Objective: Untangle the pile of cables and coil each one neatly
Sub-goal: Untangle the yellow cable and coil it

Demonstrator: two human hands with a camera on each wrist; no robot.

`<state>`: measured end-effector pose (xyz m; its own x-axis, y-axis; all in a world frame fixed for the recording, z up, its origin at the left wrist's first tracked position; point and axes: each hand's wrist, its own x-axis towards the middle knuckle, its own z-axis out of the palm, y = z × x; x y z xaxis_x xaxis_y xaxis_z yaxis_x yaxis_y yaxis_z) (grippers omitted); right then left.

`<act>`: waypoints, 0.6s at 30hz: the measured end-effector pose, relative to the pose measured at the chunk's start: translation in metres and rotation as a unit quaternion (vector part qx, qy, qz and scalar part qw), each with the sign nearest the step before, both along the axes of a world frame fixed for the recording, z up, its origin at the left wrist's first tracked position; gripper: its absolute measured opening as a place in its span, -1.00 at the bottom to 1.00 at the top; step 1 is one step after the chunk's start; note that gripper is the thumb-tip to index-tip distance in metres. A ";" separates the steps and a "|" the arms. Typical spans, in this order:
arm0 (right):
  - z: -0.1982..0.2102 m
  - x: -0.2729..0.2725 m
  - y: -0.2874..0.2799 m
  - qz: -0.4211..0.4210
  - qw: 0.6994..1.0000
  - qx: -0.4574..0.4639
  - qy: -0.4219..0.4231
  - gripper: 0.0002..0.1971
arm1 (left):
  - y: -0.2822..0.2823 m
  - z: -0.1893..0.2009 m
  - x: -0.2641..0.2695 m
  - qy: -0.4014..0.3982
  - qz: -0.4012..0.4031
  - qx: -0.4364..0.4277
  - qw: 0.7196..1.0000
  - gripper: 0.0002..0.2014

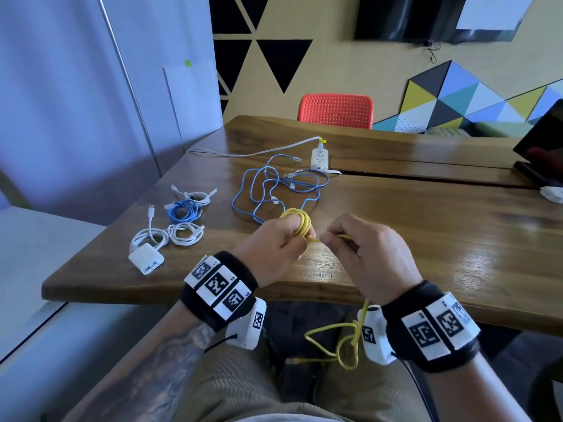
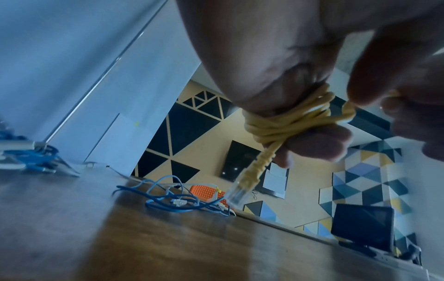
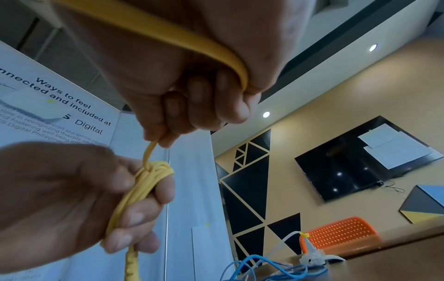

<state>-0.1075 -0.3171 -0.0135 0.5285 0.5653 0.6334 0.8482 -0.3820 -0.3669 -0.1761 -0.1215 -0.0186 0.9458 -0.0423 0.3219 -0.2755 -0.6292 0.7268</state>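
- Yellow cable [image 1: 300,222], partly coiled, wrapped in several loops round the fingers [image 3: 141,214] of your left hand [image 1: 274,248], just above the near edge of the wooden table [image 1: 426,226].
- Left fingers curled, pressing the loops against the palm; thumb clamps the bundle from the other side.
- Clear plug [image 2: 238,194] of the yellow cable hangs down out of the left hand, at 6 o'clock from the coil in the left wrist view.
- Your right hand [image 1: 362,254], at 3 o'clock from the left, nearly touching it; thumb and forefinger pinch the free yellow strand right beside the coil, other fingers curled in over it.
- Strand runs through the right fist, across the palm, then drops below the table edge; slack loops hang at 6 o'clock, over your lap.
- Loose blue cables [image 1: 274,190], tangled with a white one, lie on the table at 12 o'clock from your hands.
- Coiled blue cable [image 1: 182,210] and coiled white cables [image 1: 184,234] sit at 10 o'clock, near the left table edge, next to a white charger brick [image 1: 146,258].
- White power strip [image 1: 320,158] beyond the tangle, at 12 o'clock; red chair [image 1: 335,111] behind the table.
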 end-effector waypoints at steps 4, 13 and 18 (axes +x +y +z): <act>-0.003 0.005 0.000 -0.007 1.000 -0.004 0.015 -0.78 | -0.002 -0.009 0.000 0.002 0.017 0.117 0.993 -0.69; -0.013 0.013 0.008 0.000 0.977 -0.020 0.214 -0.63 | 0.002 -0.012 0.002 -0.020 0.042 0.223 0.974 -0.73; -0.006 0.003 0.020 0.127 0.797 0.098 0.582 -0.63 | -0.001 -0.017 0.010 -0.056 0.094 0.244 0.964 -0.80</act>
